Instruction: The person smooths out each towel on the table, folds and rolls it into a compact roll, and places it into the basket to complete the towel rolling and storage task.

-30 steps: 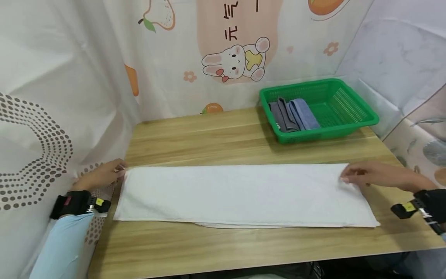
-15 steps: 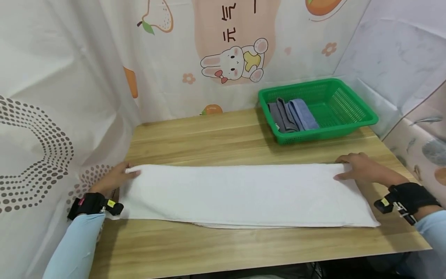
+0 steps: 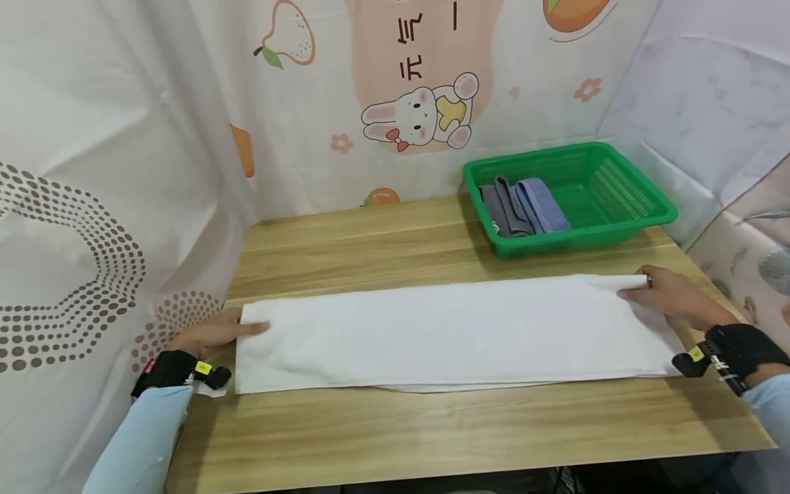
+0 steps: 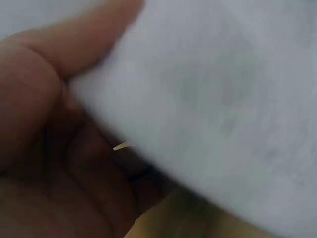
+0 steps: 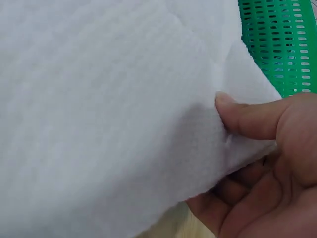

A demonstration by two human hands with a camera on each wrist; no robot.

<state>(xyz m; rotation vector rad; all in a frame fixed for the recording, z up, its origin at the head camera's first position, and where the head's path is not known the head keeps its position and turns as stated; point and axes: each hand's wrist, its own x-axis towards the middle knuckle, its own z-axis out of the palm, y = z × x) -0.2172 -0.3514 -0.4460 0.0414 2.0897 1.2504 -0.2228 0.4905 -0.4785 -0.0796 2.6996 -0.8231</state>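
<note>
A long white towel (image 3: pixel 444 336), folded into a strip, stretches across the wooden table between both hands. At its left end my left hand (image 3: pixel 212 333) pinches the edge, thumb on top and fingers underneath. My right hand (image 3: pixel 679 298) grips the far right corner in the same manner, and that corner is raised a little. In the right wrist view the thumb (image 5: pixel 247 116) presses on the white cloth with the fingers curled below it. The left wrist view is blurred, with the towel's edge (image 4: pixel 198 114) between thumb and palm.
A green plastic basket (image 3: pixel 574 240) stands at the back right of the table (image 3: pixel 345 240). Folded grey cloth (image 3: pixel 506 209) and folded blue cloth (image 3: pixel 543 206) lie in its left part. Printed curtains (image 3: pixel 296 137) hang behind and at the sides.
Both hands have taken hold of the towel's ends. The towel has shifted right, its right end has risen slightly, and the left hand has moved right and slightly nearer the front.
</note>
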